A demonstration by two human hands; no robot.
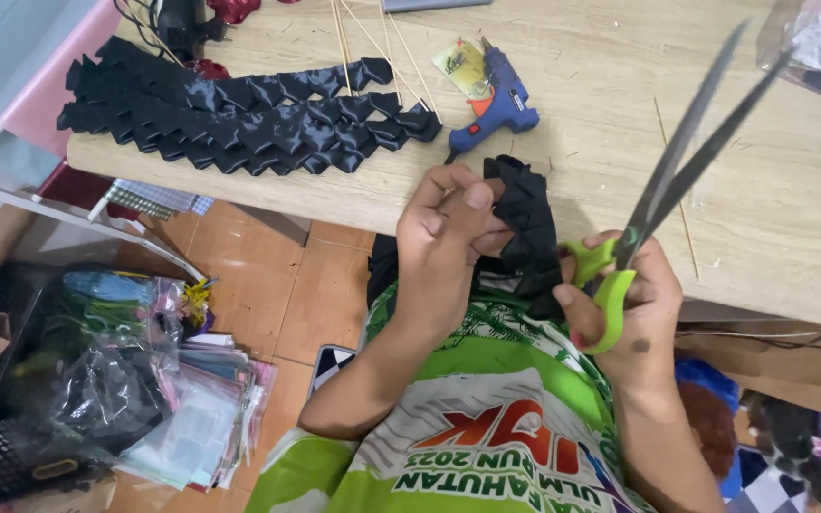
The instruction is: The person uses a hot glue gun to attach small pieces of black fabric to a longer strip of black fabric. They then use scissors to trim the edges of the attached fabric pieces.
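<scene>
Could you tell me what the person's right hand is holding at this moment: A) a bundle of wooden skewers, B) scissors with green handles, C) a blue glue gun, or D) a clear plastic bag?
B: the right hand grips the green-handled scissors, blades open and pointing up over the table, while the blue glue gun lies untouched on the wood and the left hand holds the black pleated ribbon.

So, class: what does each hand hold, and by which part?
The left hand pinches the upper end of a folded black ribbon strip. The right hand holds green-handled scissors by the finger loops, blades open.
</scene>
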